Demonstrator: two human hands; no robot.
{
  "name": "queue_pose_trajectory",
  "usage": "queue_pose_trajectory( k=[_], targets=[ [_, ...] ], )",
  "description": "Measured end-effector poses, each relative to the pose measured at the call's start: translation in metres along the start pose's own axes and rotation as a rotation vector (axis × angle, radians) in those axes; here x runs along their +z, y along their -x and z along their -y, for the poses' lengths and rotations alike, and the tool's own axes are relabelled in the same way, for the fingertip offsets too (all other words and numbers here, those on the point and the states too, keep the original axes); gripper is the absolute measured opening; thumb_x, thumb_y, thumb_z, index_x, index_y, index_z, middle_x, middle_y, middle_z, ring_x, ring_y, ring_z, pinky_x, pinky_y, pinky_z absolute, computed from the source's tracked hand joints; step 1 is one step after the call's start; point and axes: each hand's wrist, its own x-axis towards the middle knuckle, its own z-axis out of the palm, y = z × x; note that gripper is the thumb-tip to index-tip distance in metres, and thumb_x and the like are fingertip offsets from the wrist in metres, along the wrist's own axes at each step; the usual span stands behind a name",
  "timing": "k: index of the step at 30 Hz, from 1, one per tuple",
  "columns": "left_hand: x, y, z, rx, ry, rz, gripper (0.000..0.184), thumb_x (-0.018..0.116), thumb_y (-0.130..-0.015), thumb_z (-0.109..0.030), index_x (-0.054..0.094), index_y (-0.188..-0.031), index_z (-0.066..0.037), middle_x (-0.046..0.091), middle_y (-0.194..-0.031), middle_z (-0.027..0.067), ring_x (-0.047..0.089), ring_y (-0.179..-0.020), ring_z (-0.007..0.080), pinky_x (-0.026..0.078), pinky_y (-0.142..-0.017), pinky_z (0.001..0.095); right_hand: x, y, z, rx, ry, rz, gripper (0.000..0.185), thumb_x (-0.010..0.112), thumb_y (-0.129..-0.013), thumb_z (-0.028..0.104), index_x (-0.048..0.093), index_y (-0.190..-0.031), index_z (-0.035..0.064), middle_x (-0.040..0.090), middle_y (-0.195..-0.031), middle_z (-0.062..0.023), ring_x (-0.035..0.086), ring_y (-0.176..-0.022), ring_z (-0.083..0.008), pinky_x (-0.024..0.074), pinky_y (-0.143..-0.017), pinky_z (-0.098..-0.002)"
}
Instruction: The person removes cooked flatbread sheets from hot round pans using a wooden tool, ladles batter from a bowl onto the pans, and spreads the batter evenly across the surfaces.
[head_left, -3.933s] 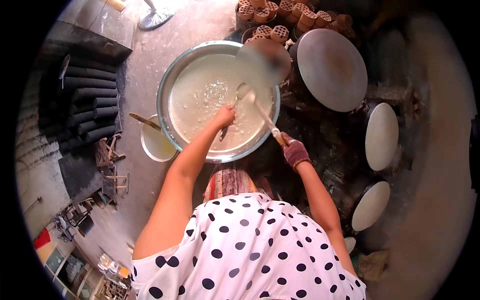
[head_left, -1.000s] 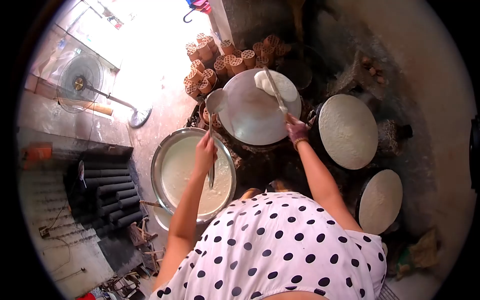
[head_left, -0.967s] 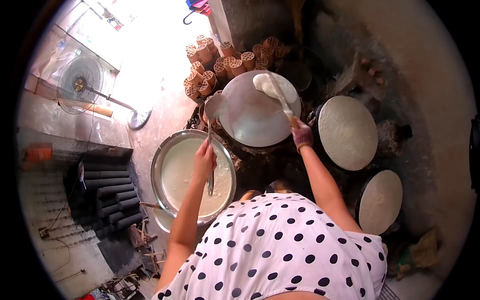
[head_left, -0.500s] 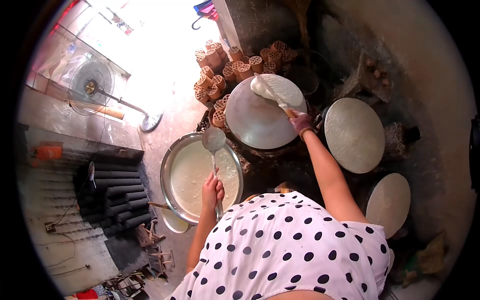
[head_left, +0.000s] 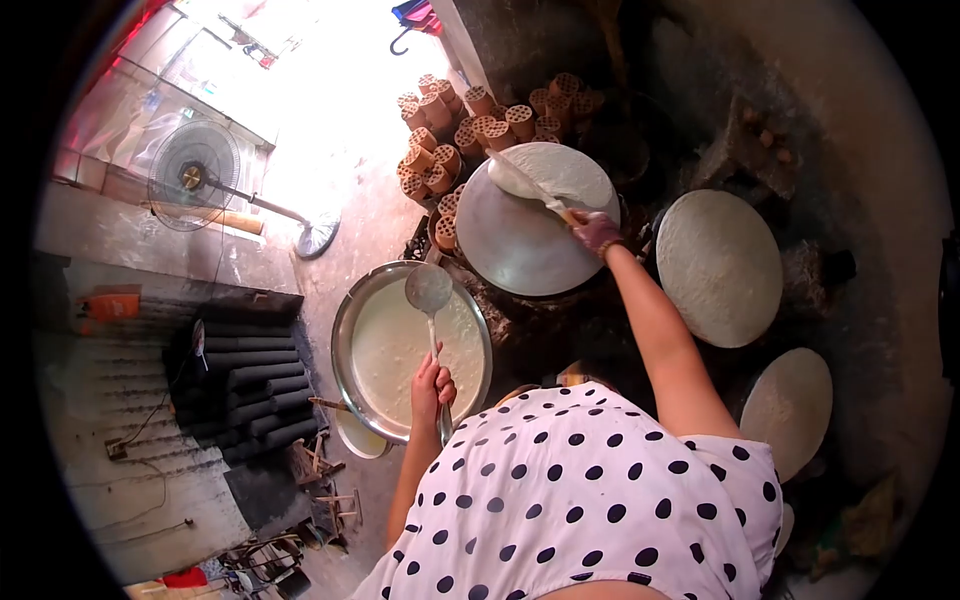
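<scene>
My left hand (head_left: pixel 430 388) is closed round the handle of a metal ladle (head_left: pixel 429 289), whose bowl hangs over a wide metal basin (head_left: pixel 341 345) of pale batter (head_left: pixel 385 350). In a purple glove, my right hand (head_left: pixel 597 232) grips a long spreader (head_left: pixel 545 196). The spreader's blade lies across a round griddle (head_left: pixel 520 250), with a thick fold of batter (head_left: pixel 512 180) along its left side. Beyond it, a thin white layer (head_left: pixel 570 170) covers the far right part of the griddle. The griddle's near left part is bare grey metal.
Two more round griddles covered in pale batter (head_left: pixel 720 268) (head_left: pixel 790 412) stand at the right. Perforated clay cylinders (head_left: pixel 437 178) are heaped behind the main griddle. Black cylinders (head_left: pixel 262 385) are stacked at the left, below a standing fan (head_left: pixel 193 177). A small bowl (head_left: pixel 358 436) sits beside the basin.
My left hand has drawn the ladle back from beside the griddle to over the basin. My right hand has moved the spreader leftward across the griddle, and the white layer behind it has widened.
</scene>
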Motion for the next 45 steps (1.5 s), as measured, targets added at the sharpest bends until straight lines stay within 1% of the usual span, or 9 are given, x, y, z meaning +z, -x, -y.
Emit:
queue_pose_trajectory(
  k=[5,8,13,20,26,30,38,42,45],
  targets=[
    [0.004,0.011,0.003,0.027,0.028,-0.032,0.037,0.035,-0.100,-0.019,0.038,-0.137,-0.011,0.035,-0.058,-0.0049,0.031,-0.036,0.0053,0.028,-0.033,0.0203,-0.027,0.033,0.018,0.092,-0.058,-0.290,0.035,0.065,-0.082,0.024,0.063,-0.116,0.0161,0.067,-0.107,-0.0111,0.064,-0.099,-0.0272,0.0496,-0.087,-0.0333],
    [0.004,0.009,0.006,-0.021,0.099,-0.055,0.037,0.035,-0.100,-0.019,0.038,-0.137,-0.011,0.035,-0.058,-0.0049,0.031,-0.035,0.0053,0.027,-0.033,0.0203,0.001,0.016,0.044,0.231,0.230,-0.086,0.038,0.062,-0.083,0.030,0.061,-0.119,0.0198,0.063,-0.114,-0.0113,0.061,-0.103,-0.0315,0.0484,-0.090,-0.0369],
    [0.005,0.008,0.010,-0.013,0.130,-0.044,0.037,0.035,-0.101,-0.019,0.038,-0.136,-0.011,0.035,-0.058,-0.0052,0.031,-0.036,0.0051,0.027,-0.033,0.0199,0.013,-0.009,0.007,-0.120,0.096,0.090,0.042,0.060,-0.083,0.033,0.057,-0.124,0.0249,0.064,-0.109,-0.0128,0.061,-0.101,-0.0342,0.0480,-0.089,-0.0411],
    [0.011,0.014,0.008,0.000,0.104,-0.089,0.037,0.036,-0.100,-0.020,0.039,-0.136,-0.012,0.034,-0.058,-0.0063,0.030,-0.036,0.0039,0.027,-0.033,0.0195,-0.023,0.004,0.014,0.170,0.143,-0.117,0.042,0.060,-0.083,0.035,0.057,-0.124,0.0283,0.066,-0.105,-0.0126,0.062,-0.099,-0.0330,0.0493,-0.085,-0.0406],
    [0.009,0.013,0.012,-0.024,0.142,-0.092,0.036,0.037,-0.100,-0.020,0.041,-0.135,-0.013,0.033,-0.057,-0.0069,0.030,-0.036,0.0036,0.027,-0.033,0.0196,-0.003,0.005,0.006,-0.112,-0.050,0.187,0.044,0.067,-0.079,0.031,0.059,-0.122,0.0286,0.061,-0.119,-0.0086,0.061,-0.104,-0.0287,0.0475,-0.089,-0.0395],
    [0.008,0.014,0.014,-0.002,0.131,-0.102,0.037,0.037,-0.100,-0.020,0.040,-0.136,-0.013,0.034,-0.058,-0.0068,0.030,-0.037,0.0034,0.026,-0.032,0.0197,-0.031,-0.004,0.010,0.128,0.026,-0.005,0.048,0.071,-0.077,0.025,0.059,-0.124,0.0211,0.064,-0.115,-0.0087,0.065,-0.094,-0.0270,0.0497,-0.084,-0.0350],
    [0.006,0.017,0.023,-0.008,0.180,-0.127,0.039,0.036,-0.100,-0.020,0.038,-0.138,-0.011,0.034,-0.060,-0.0051,0.031,-0.038,0.0055,0.027,-0.036,0.0209,-0.027,0.002,0.001,-0.239,-0.039,0.282,0.044,0.067,-0.081,0.033,0.058,-0.124,0.0276,0.065,-0.108,-0.0132,0.063,-0.097,-0.0302,0.0492,-0.084,-0.0405],
    [0.010,0.020,0.030,-0.035,0.169,-0.188,0.038,0.037,-0.100,-0.020,0.039,-0.137,-0.012,0.034,-0.060,-0.0054,0.032,-0.038,0.0054,0.029,-0.034,0.0212,-0.048,-0.014,0.045,0.128,0.173,0.055,0.049,0.070,-0.077,0.019,0.058,-0.124,0.0244,0.062,-0.118,-0.0107,0.062,-0.104,-0.0299,0.0488,-0.088,-0.0354],
    [0.024,0.022,0.033,-0.057,0.219,-0.251,0.036,0.037,-0.100,-0.021,0.041,-0.135,-0.013,0.034,-0.058,-0.0070,0.032,-0.037,0.0026,0.028,-0.032,0.0190,-0.020,-0.012,0.030,-0.098,0.179,0.125,0.048,0.070,-0.077,0.019,0.059,-0.124,0.0232,0.062,-0.116,-0.0125,0.062,-0.103,-0.0308,0.0485,-0.090,-0.0363]
  ],
)
